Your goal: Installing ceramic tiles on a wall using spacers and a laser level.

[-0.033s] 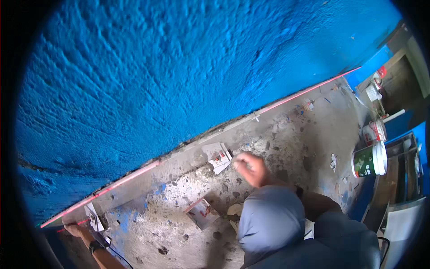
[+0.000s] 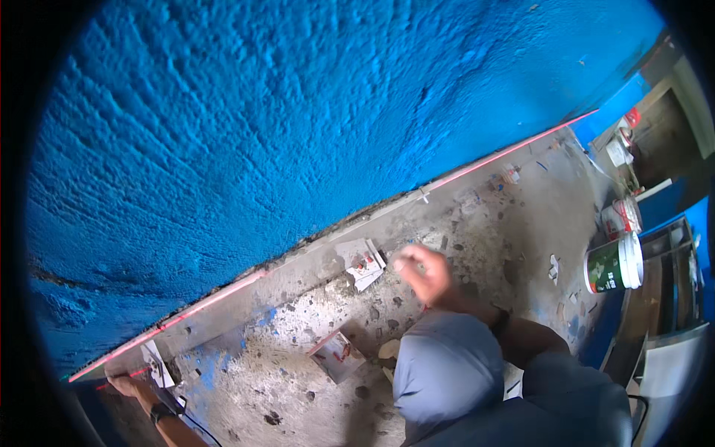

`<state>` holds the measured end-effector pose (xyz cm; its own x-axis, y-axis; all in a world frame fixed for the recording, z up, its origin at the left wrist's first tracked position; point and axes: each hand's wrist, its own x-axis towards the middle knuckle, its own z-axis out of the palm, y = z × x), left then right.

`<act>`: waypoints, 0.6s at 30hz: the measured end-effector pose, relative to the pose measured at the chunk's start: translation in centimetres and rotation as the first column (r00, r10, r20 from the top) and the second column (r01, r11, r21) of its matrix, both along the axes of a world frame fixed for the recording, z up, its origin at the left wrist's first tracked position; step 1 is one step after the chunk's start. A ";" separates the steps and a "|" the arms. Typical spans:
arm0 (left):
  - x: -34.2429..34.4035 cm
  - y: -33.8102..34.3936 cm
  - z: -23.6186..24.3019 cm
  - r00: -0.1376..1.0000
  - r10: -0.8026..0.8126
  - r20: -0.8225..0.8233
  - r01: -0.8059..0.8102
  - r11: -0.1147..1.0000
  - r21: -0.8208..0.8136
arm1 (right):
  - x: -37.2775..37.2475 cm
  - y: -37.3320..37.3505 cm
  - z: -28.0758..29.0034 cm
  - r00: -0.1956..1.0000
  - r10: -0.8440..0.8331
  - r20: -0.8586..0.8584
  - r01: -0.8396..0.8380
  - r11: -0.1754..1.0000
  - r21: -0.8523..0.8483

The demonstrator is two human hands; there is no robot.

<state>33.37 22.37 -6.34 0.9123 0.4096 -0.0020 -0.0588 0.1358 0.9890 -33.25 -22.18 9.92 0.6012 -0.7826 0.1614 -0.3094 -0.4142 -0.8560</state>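
At the far lower left, my left hand (image 2: 128, 383) reaches to the foot of the blue wall, beside the end of the grey skirting strip (image 2: 212, 313). Its fingers are small and partly hidden, so their grip is unclear. Just behind it, a white piece (image 2: 158, 363) leans by the strip. Near the middle, my right hand (image 2: 426, 273) hovers over the floor with fingers curled together; whatever they may hold does not show. Left of that hand, white tile pieces (image 2: 366, 272) with small reddish bits lie against the strip. My grey-clad knee (image 2: 447, 365) is bent below.
A rough blue wall (image 2: 298, 134) rises along the strip, with a pinkish-red line on its upper edge. On the dusty floor sits a small open box (image 2: 337, 356) with red bits inside. A green-and-white bucket (image 2: 614, 266) and a pale bucket (image 2: 621, 217) stand at right.
My right hand has shifted slightly right, away from the tile pieces. My left hand stays at the foot of the wall.
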 end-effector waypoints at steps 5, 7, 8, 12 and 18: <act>8.4 13.8 0.2 0.921 -0.291 0.259 0.216 0.934 0.283 | 3.3 -1.9 6.7 0.773 -0.321 0.548 -0.009 0.858 0.514; 4.7 6.8 -1.7 0.999 0.037 0.004 -0.037 0.996 0.083 | 4.2 -2.3 6.7 0.797 -0.353 0.491 0.055 0.851 0.522; 3.1 4.8 -1.6 1.000 0.030 -0.008 -0.030 0.997 0.072 | 4.3 -2.2 6.9 0.801 -0.373 0.469 0.062 0.831 0.553; -3.8 -2.1 4.7 0.999 -0.004 -0.034 -0.002 0.985 -0.172 | 3.9 -2.0 8.2 0.788 -0.362 0.498 0.061 0.851 0.522; -6.3 -2.7 7.4 0.997 0.023 -0.072 -0.027 0.998 -0.061 | 4.3 -1.7 8.6 0.761 -0.422 0.494 0.127 0.843 0.523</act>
<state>27.06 19.66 1.04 0.8984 0.4294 -0.0924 0.0068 0.1967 0.9804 -28.90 -23.87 18.48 0.2548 -0.9670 -0.0007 0.2568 0.0683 -0.9641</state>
